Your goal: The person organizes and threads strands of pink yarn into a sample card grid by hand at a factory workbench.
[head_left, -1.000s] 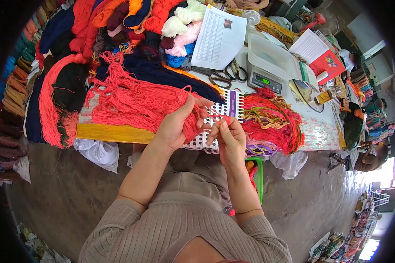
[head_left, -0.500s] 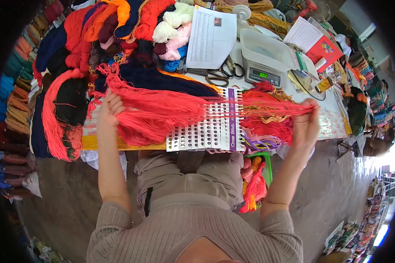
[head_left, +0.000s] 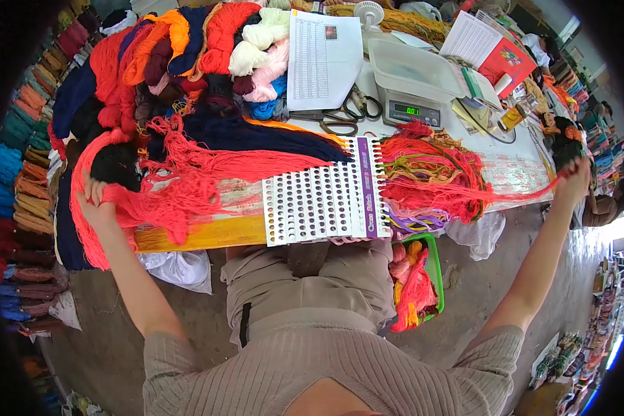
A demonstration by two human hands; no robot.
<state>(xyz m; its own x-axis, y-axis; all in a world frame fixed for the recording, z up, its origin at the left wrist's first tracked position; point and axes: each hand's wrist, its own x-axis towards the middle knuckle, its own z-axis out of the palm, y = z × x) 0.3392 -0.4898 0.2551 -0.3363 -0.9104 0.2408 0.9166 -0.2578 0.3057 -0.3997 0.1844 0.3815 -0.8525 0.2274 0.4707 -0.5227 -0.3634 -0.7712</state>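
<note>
At the table's left edge, my left hand [head_left: 98,202] is closed on a coral-pink yarn bundle [head_left: 156,208] that trails over the tabletop. My right hand [head_left: 574,179], far out to the right, pinches the end of a thin coral thread strand [head_left: 516,197]. That strand runs left toward a pile of red and olive threads [head_left: 433,170]. Between the hands lies a white thread card [head_left: 319,197] with rows of holes and a purple strip. More coral yarn [head_left: 256,163] and a navy yarn hank [head_left: 263,135] reach up to the card's thread holes.
Behind stand a digital scale [head_left: 413,113] with a plastic tub [head_left: 416,66], scissors [head_left: 350,114] and a printed sheet [head_left: 324,62]. Colourful yarn hanks [head_left: 229,38] heap up at the back left. A green basket [head_left: 433,277] of yarn sits below the table edge.
My hands have moved far apart, the left one leftward and the right one rightward. The coral yarn stretched across the card has come off it; a thin strand now trails from my right hand.
</note>
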